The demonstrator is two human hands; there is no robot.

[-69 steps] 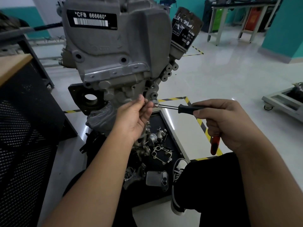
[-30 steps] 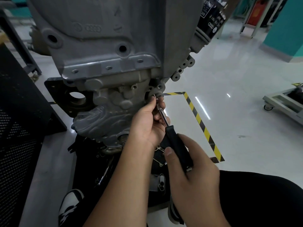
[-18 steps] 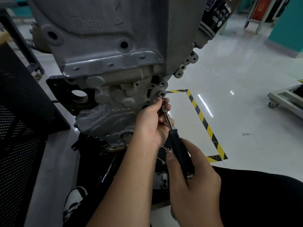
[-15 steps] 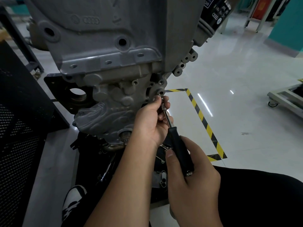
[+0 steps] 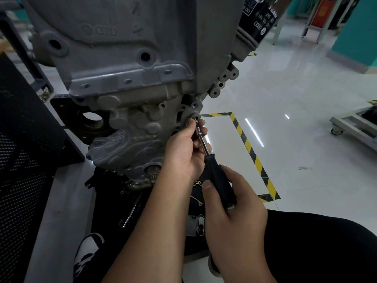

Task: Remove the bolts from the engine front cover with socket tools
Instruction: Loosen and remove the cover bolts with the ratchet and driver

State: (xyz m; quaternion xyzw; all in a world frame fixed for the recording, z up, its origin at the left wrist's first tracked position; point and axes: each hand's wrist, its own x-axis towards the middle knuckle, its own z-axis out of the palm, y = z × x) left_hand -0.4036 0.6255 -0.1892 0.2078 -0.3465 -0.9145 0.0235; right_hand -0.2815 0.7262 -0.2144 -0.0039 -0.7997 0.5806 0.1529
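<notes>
The grey cast engine front cover (image 5: 126, 74) fills the upper left of the head view. A socket driver (image 5: 219, 180) with a black handle and a thin steel shaft points up at a round boss on the cover's lower right edge. My right hand (image 5: 234, 221) is wrapped around the black handle. My left hand (image 5: 184, 154) pinches the steel shaft and socket tip right at the boss (image 5: 193, 117). The bolt itself is hidden behind the socket tip and my fingers.
A black oil filter (image 5: 257, 21) sticks out at the engine's upper right. Below the engine a black tray (image 5: 114, 201) holds loose metal parts. A black mesh panel (image 5: 22, 160) stands at the left. Yellow-black floor tape (image 5: 251, 152) and a wheeled cart (image 5: 355, 127) lie to the right.
Earlier the driver was held level with the engine farther off; since then it has swung upright against the boss. In the last half second both hands stay on the driver at the boss.
</notes>
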